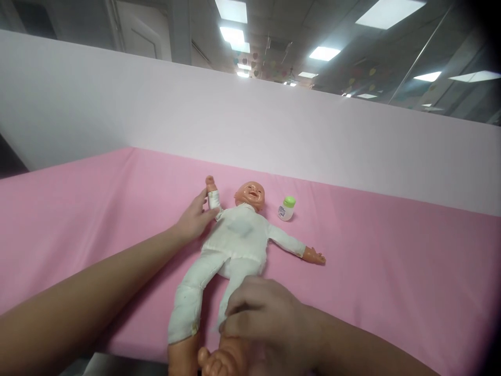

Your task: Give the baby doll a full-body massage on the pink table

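Observation:
A baby doll (245, 235) with a white cloth body lies on its back on the pink cover, head toward the wall. My left hand (198, 214) grips its raised arm at the white sleeve, thumb on one side and fingers on the other. Around the doll's lower leg, near the front edge, my right hand (270, 318) is closed, somewhat blurred. The doll's bare foot (221, 363) shows below that hand. Its other arm (291, 244) stretches out to the right, untouched. A small clear bottle (287, 209) with a green cap stands beside the head.
The pink cover (376, 271) spreads over the table to both sides, with some creases. A white panel (250, 125) rises along the back. Beyond it are ceiling lights (324, 53) and a white door (143, 31).

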A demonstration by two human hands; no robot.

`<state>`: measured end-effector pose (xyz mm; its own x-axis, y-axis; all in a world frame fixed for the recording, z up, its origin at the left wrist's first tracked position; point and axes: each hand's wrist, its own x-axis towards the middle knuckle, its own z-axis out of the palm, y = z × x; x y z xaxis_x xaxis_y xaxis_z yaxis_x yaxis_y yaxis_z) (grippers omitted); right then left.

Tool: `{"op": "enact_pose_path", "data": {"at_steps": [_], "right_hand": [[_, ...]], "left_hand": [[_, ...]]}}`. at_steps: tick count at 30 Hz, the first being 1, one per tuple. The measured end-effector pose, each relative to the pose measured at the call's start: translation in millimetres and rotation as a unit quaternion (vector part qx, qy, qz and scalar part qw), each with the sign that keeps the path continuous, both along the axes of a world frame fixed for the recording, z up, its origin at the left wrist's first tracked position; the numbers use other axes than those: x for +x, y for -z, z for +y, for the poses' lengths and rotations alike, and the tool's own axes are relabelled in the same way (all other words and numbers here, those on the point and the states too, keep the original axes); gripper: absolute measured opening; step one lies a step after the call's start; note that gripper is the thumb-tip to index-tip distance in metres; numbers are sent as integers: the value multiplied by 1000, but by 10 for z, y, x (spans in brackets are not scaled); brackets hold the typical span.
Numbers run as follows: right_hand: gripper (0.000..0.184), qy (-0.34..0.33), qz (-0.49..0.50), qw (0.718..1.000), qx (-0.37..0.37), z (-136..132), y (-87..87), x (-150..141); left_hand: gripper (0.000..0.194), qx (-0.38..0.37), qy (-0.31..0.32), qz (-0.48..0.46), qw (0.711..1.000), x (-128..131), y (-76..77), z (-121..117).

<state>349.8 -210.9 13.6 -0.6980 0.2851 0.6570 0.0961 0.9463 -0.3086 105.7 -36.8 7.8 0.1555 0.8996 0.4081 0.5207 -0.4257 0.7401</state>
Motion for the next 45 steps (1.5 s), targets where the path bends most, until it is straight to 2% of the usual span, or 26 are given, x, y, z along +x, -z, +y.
{"op": "enact_pose_path", "data": {"at_steps": [2,4,7,9,12,15,18,21,25,28,30,32,35,37,40,43,45], "right_hand": [[35,29,61,998,16,-31,-80,3],[38,83,104,990,45,-44,-135,26],[45,177,135,968,116,39,-131,107],[47,241,134,952,136,169,-89,185],[47,315,107,939,82,405,-29,300],[46,334,78,939,-31,585,-12,366],[43,324,74,938,-100,651,-27,372],[41,312,77,943,-86,629,-34,366],[47,252,86,964,-8,513,-66,350],[46,184,93,978,39,358,-139,282],[41,129,89,987,44,232,-166,209],[36,62,57,996,40,112,-134,131],[27,-17,-89,994,56,-4,17,27],[24,-29,-188,979,73,-25,125,-21],[20,-22,-221,971,86,-13,185,-51],[21,-15,-120,988,93,-7,105,-33],[25,14,-5,995,100,-10,21,3]], "left_hand": [[88,56,61,73,994,48,-5,-66],[92,102,118,145,977,88,0,-123],[88,135,153,245,948,128,16,-177],[85,156,162,288,931,142,22,-192],[81,181,158,318,917,151,15,-202],[76,180,162,338,909,158,-8,-217],[74,168,176,346,906,163,-25,-239],[76,157,171,306,923,167,-16,-254],[90,108,85,125,983,163,16,-206],[83,21,53,-58,997,136,44,-99],[66,-62,35,-187,980,101,58,-17],[50,-135,10,-308,942,58,53,46],[36,-196,-9,-427,883,3,8,80],[34,-196,-12,-436,878,-6,-22,63],[45,-129,16,-353,927,28,-31,1],[70,-33,63,-198,978,84,-7,-82],[86,30,92,-65,993,119,10,-141]]}}
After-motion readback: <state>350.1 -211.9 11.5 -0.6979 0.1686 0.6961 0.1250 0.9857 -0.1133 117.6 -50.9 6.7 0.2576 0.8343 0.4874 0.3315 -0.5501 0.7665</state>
